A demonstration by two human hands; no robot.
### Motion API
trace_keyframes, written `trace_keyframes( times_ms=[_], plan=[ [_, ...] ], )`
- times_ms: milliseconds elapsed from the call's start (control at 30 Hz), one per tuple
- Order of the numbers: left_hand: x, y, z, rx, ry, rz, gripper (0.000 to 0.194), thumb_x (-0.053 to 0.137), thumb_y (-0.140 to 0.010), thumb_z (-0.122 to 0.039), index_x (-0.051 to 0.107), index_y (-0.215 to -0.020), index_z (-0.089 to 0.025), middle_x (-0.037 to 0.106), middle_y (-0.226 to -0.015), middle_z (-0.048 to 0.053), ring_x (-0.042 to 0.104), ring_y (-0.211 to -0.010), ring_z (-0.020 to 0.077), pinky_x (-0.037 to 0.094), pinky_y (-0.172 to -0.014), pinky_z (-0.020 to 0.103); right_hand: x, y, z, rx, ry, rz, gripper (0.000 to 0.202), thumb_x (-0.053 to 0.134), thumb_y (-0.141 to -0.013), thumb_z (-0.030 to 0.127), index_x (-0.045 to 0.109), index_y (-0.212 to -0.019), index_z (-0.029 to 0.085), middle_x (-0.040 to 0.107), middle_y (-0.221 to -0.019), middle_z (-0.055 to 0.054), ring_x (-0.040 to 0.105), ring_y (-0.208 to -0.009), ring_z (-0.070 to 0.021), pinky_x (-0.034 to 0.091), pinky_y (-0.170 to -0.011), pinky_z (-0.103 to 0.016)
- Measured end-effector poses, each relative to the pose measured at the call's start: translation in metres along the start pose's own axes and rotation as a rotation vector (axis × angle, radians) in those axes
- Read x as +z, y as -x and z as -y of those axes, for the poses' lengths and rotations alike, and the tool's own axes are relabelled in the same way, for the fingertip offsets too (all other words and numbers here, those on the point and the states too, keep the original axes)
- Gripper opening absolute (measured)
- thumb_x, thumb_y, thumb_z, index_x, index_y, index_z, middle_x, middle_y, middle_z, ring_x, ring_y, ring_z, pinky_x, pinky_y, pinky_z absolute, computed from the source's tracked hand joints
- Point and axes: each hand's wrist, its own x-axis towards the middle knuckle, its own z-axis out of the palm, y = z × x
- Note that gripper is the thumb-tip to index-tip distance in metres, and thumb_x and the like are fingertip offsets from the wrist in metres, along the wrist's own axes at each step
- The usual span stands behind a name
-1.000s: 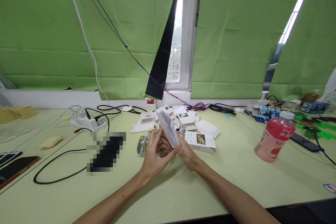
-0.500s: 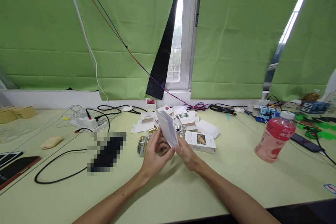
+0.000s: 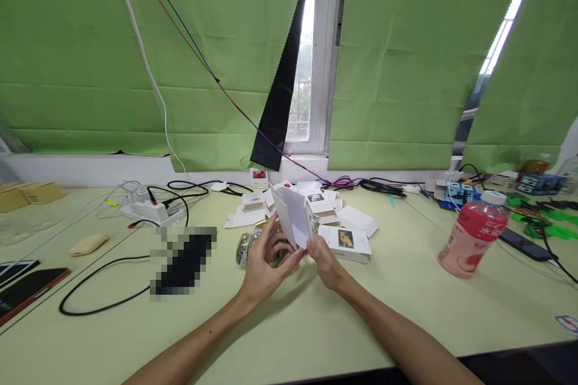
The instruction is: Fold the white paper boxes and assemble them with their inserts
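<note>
Between my two hands a small white cardboard box [image 3: 294, 216] is held up and tilted, its open side showing a pale inner wall. My left hand [image 3: 266, 255] is closed round the box's left side and bottom, thumb along the lower edge. The fingers of my right hand [image 3: 326, 261] pinch its lower right edge. Behind the left hand lie shiny silver-wrapped pieces [image 3: 244, 248], partly hidden. Just right of my right hand rests a flat white box with a flower picture [image 3: 347, 240].
Several white boxes and flaps [image 3: 356, 221] are piled behind my hands. A pink drink bottle [image 3: 474, 234] stands to the right. On the left are a power strip [image 3: 153, 210], cables, a blurred-out dark object [image 3: 185, 264] and a red-edged phone [image 3: 31, 292].
The white box has opened out wider between my hands, so its inside now shows. My right hand has shifted slightly right; my left hand has barely moved.
</note>
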Motion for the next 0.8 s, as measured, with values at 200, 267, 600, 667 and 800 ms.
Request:
trace_keyframes(
  times_ms=[200,267,600,667,800],
  plan=[
    [0.0002,-0.0009,-0.0014,0.012,0.031,-0.017,0.083,0.080,-0.079,-0.035,0.040,-0.151,-0.026,0.064,-0.119,0.011,0.070,-0.082,0.0183,0.063,-0.068,0.032,0.0006,0.0016,0.0030,0.020,0.039,0.023,0.069,0.039,-0.094,0.075,0.056,-0.131,0.020,0.067,-0.115,-0.011,0.066,-0.075,-0.0214,0.059,-0.060,-0.035],
    [-0.0002,-0.0009,-0.0010,0.014,0.050,-0.017,0.084,0.081,-0.079,-0.034,0.040,-0.151,-0.026,0.066,-0.114,0.010,0.070,-0.083,0.0192,0.063,-0.067,0.032,0.0009,0.0021,0.0019,0.017,0.028,0.043,0.067,0.040,-0.094,0.073,0.055,-0.134,0.021,0.066,-0.118,-0.011,0.067,-0.077,-0.0216,0.060,-0.061,-0.036],
    [-0.0008,-0.0010,0.0022,0.024,0.071,-0.033,0.086,0.081,-0.078,-0.034,0.040,-0.152,-0.023,0.069,-0.105,0.008,0.071,-0.080,0.0181,0.064,-0.069,0.032,0.0033,0.0013,0.0043,0.017,0.014,0.073,0.068,0.043,-0.094,0.073,0.051,-0.140,0.024,0.064,-0.124,-0.012,0.068,-0.091,-0.0248,0.060,-0.061,-0.035],
    [-0.0006,-0.0015,0.0008,0.035,0.057,-0.045,0.085,0.082,-0.077,-0.035,0.043,-0.151,-0.023,0.069,-0.106,0.008,0.070,-0.077,0.0173,0.064,-0.068,0.032,0.0032,0.0017,0.0044,0.016,0.007,0.074,0.069,0.043,-0.093,0.073,0.050,-0.141,0.024,0.063,-0.125,-0.012,0.068,-0.091,-0.0249,0.060,-0.061,-0.035],
    [-0.0008,-0.0026,-0.0024,0.035,0.030,-0.064,0.085,0.083,-0.076,-0.036,0.045,-0.150,-0.023,0.067,-0.113,0.010,0.069,-0.076,0.0165,0.063,-0.065,0.031,0.0028,0.0017,0.0047,0.024,0.010,0.072,0.071,0.042,-0.093,0.075,0.051,-0.140,0.022,0.063,-0.123,-0.013,0.067,-0.091,-0.0253,0.060,-0.061,-0.035]
  ],
)
